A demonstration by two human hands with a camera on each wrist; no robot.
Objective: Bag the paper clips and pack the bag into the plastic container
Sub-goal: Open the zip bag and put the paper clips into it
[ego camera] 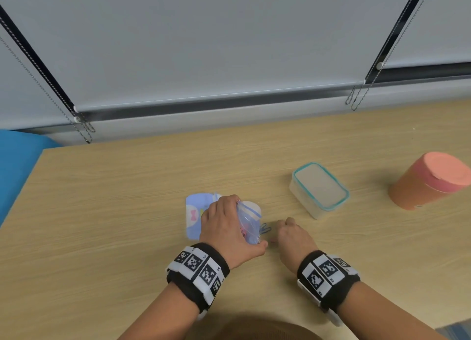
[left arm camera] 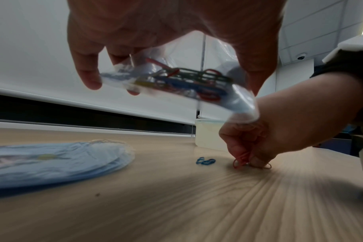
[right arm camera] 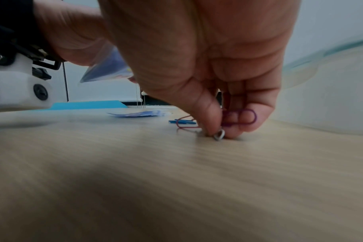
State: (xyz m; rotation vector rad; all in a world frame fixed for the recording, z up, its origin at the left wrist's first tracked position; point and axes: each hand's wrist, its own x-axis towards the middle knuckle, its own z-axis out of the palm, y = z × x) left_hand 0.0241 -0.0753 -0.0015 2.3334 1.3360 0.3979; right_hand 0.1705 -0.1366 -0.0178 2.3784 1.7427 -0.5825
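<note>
Left hand [ego camera: 224, 223] grips the bag [ego camera: 248, 222], right fingers [right arm camera: 215, 121] pinch clips [right arm camera: 238, 117] off the worktop [ego camera: 127, 212]; blue clips [ego camera: 265, 229] at three o'clock of the bag could get missed

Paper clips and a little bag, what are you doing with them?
A person is filling a clear zip bag with coloured paper clips. The left hand holds the bag up off the wooden table; it already has many clips inside. The right hand pinches loose clips in its fingers at the tabletop. Blue clips lie on the table nearby. The plastic container waits to the right, lid on.
</note>
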